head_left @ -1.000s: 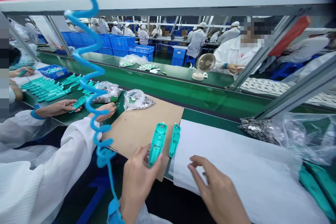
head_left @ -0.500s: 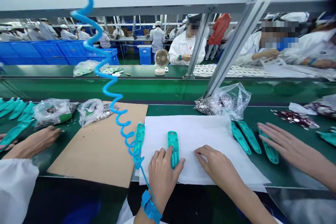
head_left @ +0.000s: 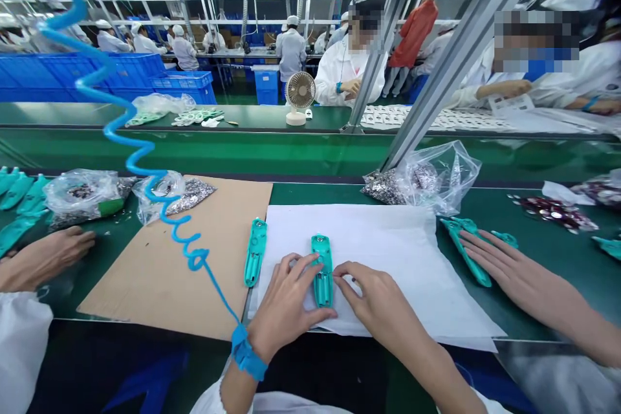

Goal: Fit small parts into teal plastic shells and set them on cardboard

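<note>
Teal casing [head_left: 323,288] is lying on the white sheet [head_left: 388,233], left hand [head_left: 288,301] loosely open over the sheet, fingertips against the casing. Right hand [head_left: 376,294]'s pinched beside it, maybe on something tiny, hard to tell.

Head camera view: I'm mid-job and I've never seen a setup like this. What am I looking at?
There is no machine: these are a person's bare hands, filmed by a camera worn on the head. The left hand, wearing a blue wrist strap, has its fingers at a teal plastic shell on a white sheet. The right hand pinches at that shell's right edge; any part between its fingertips is too small to tell. A second shell lies to the left, by the brown cardboard. Hands at far left and far right belong to co-workers.
</note>
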{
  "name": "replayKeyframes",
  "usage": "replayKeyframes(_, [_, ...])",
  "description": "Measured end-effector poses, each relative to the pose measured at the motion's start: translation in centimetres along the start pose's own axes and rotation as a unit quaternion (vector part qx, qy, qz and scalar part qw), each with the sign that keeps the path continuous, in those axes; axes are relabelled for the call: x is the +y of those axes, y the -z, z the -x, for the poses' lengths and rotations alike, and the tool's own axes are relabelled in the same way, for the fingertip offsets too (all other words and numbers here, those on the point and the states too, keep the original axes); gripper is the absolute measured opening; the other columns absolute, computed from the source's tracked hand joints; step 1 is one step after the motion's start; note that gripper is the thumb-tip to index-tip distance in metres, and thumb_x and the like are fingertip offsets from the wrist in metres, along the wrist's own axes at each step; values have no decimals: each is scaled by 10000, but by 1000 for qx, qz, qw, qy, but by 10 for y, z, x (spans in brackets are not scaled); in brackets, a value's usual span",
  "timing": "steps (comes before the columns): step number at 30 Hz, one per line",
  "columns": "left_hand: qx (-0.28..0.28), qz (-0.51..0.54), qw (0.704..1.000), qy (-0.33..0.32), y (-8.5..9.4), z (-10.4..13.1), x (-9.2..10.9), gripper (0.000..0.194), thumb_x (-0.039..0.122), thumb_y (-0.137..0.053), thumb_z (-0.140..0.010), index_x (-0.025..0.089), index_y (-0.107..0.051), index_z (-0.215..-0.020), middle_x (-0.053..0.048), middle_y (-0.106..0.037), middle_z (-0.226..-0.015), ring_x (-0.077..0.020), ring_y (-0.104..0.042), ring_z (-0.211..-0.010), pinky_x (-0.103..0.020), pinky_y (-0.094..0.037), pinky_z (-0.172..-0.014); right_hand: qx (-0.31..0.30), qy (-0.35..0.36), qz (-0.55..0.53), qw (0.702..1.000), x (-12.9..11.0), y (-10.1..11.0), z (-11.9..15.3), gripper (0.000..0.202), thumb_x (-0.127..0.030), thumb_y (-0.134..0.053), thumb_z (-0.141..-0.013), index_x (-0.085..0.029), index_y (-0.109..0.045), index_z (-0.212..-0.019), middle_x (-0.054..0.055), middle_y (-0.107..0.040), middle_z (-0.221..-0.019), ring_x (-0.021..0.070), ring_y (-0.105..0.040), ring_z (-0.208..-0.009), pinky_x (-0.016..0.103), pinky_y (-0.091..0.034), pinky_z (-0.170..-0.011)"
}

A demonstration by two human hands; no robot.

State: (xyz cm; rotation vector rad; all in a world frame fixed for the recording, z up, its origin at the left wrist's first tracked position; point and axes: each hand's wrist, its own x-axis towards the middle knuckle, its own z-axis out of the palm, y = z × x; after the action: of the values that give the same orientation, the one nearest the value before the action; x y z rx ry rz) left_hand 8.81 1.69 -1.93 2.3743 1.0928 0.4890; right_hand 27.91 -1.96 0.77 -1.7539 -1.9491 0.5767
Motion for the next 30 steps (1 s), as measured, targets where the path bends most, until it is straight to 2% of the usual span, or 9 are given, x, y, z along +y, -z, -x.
replayKeyframes(3, [10, 6, 1000, -3, -5, 0, -2, 771, 480, -792, -744, 286, -435, -1398, -55, -485, -1463, -298, -401, -1312, -524, -398, -1110, 5, -7, -33, 999, 0, -7, -10, 211, -271, -485, -940, -234, -692, -948, 37, -684, -969, 170, -667, -872, 285, -494, -765])
replayKeyframes(7, [14, 10, 1000, -3, -9, 1, -4, 820, 546, -756, -755, 259, -390, -1431, -72, -485, -1468, -298, -410, -1314, -515, -398, -1104, -8, -31, -42, 999, 2, -11, -15, 201, -282, -507, -925, -234, -702, -935, 26, -683, -941, 171, -659, -876, 287, -485, -769])
replayKeyframes(12, [13, 9, 1000, -1, -9, 2, -4, 810, 584, -727, -763, 248, -399, -1423, -84, -494, -1458, -305, -427, -1318, -511, -405, -1089, -23, -42, -18, 999, -1, -9, -16, 208, -286, -493, -937, -235, -693, -964, 27, -685, -992, 174, -659, -878, 289, -487, -771])
replayKeyframes(17, [10, 14, 1000, 3, -9, 1, -4, 877, 606, -781, -683, 265, -421, -1406, -93, -435, -1508, -337, -381, -1369, -548, -392, -1099, -39, -37, 11, 998, 3, -13, -17, 247, -326, -476, -958, -242, -709, -956, 37, -648, -1005, 161, -655, -812, 299, -500, -772])
replayKeyframes(21, [2, 11, 1000, 12, -8, 1, -3, 790, 563, -803, -684, 266, -478, -1339, -89, -353, -1564, -348, -355, -1389, -559, -397, -1089, -41, -23, -2, 999, 6, -13, -18, 288, -357, -469, -962, -237, -731, -945, 54, -660, -981, 172, -662, -836, 294, -508, -751])
replayKeyframes(25, [1, 15, 1000, 4, -6, 0, -4, 732, 560, -795, -701, 279, -499, -1309, -96, -394, -1536, -344, -389, -1372, -553, -406, -1069, -43, -27, 4, 999, 6, -11, -17, 296, -363, -488, -952, -240, -756, -971, 57, -672, -953, 170, -666, -817, 285, -507, -723])
replayKeyframes(30, [7, 16, 1000, -1, -8, -1, -5, 789, 573, -814, -661, 270, -491, -1314, -92, -398, -1534, -341, -380, -1377, -546, -407, -1076, -71, -29, 71, 995, 3, -7, -17, 298, -312, -472, -958, -290, -749, -1064, 29, -661, -943, 156, -659, -767, 280, -490, -690])
